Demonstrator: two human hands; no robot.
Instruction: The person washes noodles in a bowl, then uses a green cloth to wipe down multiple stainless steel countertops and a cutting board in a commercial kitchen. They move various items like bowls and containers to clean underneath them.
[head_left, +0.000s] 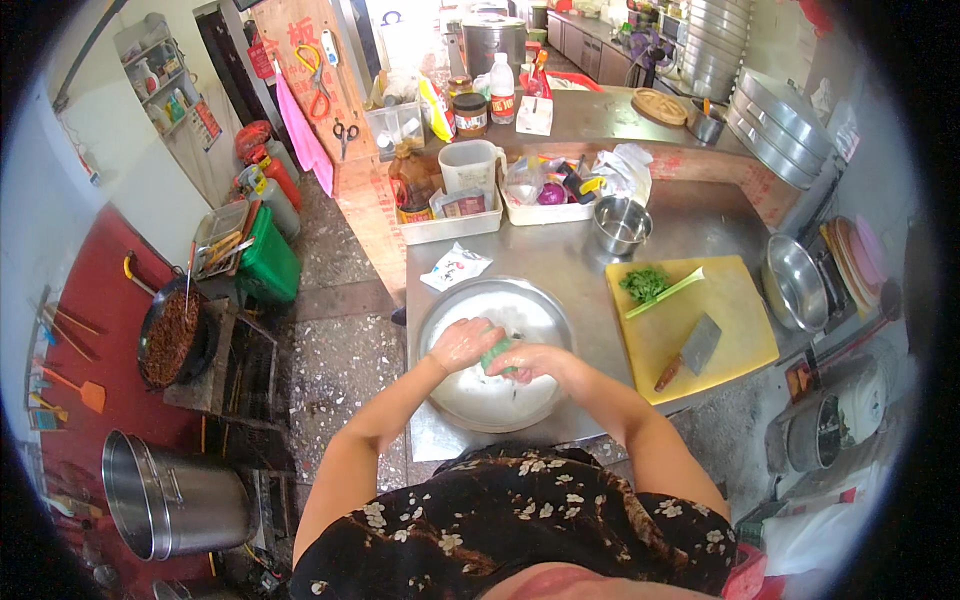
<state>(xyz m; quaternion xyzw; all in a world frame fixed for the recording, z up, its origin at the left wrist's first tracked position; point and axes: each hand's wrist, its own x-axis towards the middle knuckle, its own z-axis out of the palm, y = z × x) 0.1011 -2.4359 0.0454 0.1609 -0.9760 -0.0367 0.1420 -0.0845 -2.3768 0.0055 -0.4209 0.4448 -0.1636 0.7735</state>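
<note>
A large round metal basin (480, 412) stands on the steel table before me, with a whitish, cloudy content at its bottom. Over its middle, my left hand (466, 343) and my right hand (525, 361) close around a green object (497, 352), perhaps a cloth or scrubbing pad; the fingers hide most of it. Both hands look wet. To the right lies a yellow cutting board (720, 300) bearing chopped green herbs (643, 285), a pale green stalk (666, 294) and a cleaver (691, 352) with a wooden handle. A small white packet (456, 267) lies behind the basin.
Behind the basin are two white trays (450, 229) with bottles, a jug and packets. A small steel pot (622, 225) stands behind the board, a steel bowl (795, 281) at its right. On the left, a wok (174, 330) of dark reddish food sits above a stove.
</note>
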